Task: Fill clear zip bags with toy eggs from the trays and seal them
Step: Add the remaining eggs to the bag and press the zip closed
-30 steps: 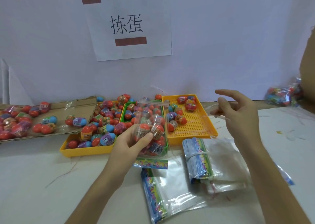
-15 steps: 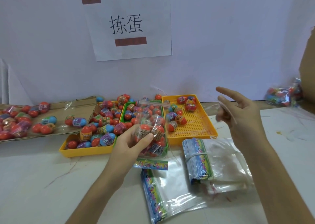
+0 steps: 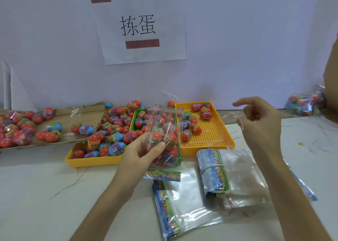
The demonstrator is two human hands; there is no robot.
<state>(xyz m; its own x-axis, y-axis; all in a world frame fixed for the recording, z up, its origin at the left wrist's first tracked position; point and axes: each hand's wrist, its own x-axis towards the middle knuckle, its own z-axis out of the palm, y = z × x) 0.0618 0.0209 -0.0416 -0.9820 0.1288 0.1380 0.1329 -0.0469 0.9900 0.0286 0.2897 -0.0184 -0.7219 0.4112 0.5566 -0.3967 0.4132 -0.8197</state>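
Note:
My left hand (image 3: 139, 152) grips a clear zip bag (image 3: 165, 129) with several toy eggs inside, held upright over the green tray (image 3: 135, 116). The bag's mouth faces up and its printed band hangs below my hand. My right hand (image 3: 261, 127) is raised to the right of the bag, apart from it, fingers curled and pinching a thin clear strip (image 3: 230, 114). Red, blue and purple toy eggs fill the left yellow tray (image 3: 91, 161) and the green tray. Several more lie at the left and far end of the right yellow tray (image 3: 210, 137).
A banded bundle of unfilled bags (image 3: 214, 171) and loose flat bags (image 3: 184, 202) lie in front of the trays. A cardboard sheet (image 3: 73, 116) at the left holds more eggs and filled bags. Another filled bag (image 3: 305, 105) sits at the far right by the wall.
My right hand has drifted slightly right and turned, its fingers curling in with the strip. The left hand and its bag have stayed almost still.

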